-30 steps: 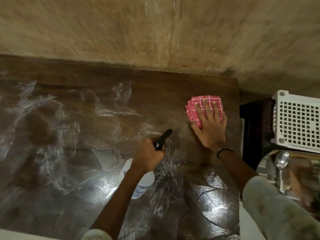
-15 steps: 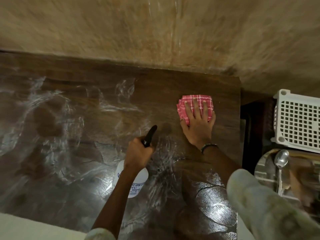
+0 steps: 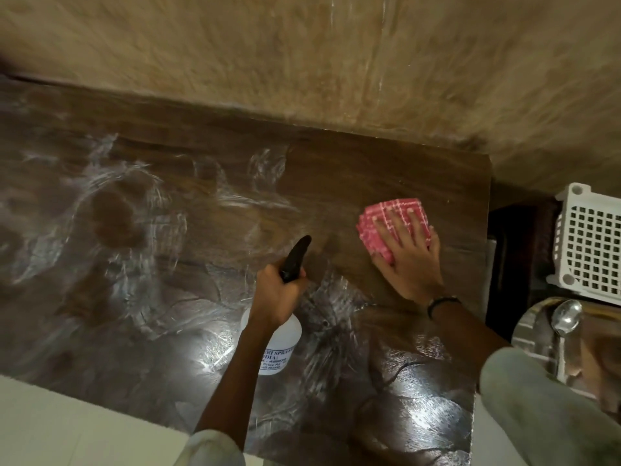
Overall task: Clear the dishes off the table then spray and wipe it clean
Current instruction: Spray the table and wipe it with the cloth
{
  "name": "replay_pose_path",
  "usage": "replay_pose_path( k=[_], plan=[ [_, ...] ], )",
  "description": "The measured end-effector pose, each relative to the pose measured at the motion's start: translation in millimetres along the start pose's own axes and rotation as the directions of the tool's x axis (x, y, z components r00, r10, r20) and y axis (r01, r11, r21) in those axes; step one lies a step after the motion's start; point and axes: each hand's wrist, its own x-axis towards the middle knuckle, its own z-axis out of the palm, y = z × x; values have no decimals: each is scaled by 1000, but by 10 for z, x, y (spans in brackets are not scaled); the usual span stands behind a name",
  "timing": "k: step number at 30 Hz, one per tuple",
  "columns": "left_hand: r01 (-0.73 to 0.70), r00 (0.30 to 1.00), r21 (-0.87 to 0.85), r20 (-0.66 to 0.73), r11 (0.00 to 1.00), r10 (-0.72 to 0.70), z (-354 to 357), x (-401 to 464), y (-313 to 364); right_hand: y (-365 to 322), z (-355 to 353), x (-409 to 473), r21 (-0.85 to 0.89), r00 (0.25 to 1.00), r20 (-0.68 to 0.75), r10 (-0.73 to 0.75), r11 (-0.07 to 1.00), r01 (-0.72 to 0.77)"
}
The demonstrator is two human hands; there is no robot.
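Note:
The dark wooden table [image 3: 168, 203] under a shiny plastic cover fills the view. My left hand [image 3: 277, 294] grips the neck of a white spray bottle [image 3: 280, 344], whose black nozzle points away from me toward the wall. My right hand [image 3: 408, 260] lies flat with straight fingers on a folded red checked cloth [image 3: 376, 230], pressing it onto the table near the right edge. No dishes stand on the table.
A white perforated plastic basket [image 3: 588, 243] sits to the right of the table. Below it a steel plate [image 3: 531, 327] holds a spoon [image 3: 566, 317]. A beige wall [image 3: 302, 62] runs along the table's far edge. Pale floor [image 3: 67, 428] shows at lower left.
My right hand slid the cloth slightly left and then toward me on the table. My left hand with the bottle shifted a little left. The view is blurred by head motion.

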Motion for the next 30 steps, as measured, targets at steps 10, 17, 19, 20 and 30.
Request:
replay_pose_path(
  k=[10,17,19,20,30],
  plan=[
    [14,998,-103,69,995,-6,-146,33,-28,-896,203,0,-79,951,-11,-308,949,307],
    [12,997,-52,71,999,-9,-535,175,-197,-434,94,61,-122,956,31,-291,948,292],
    [-6,998,-13,69,1000,7,-627,229,-242,-641,79,294,-81,994,5,-111,990,112],
    [-15,997,5,75,1000,14,-664,244,-254,-777,89,416,-49,1000,-6,-30,998,30],
    [-63,994,137,102,989,49,-736,312,-352,-1414,321,188,-117,938,-14,-346,932,342]
  ],
)
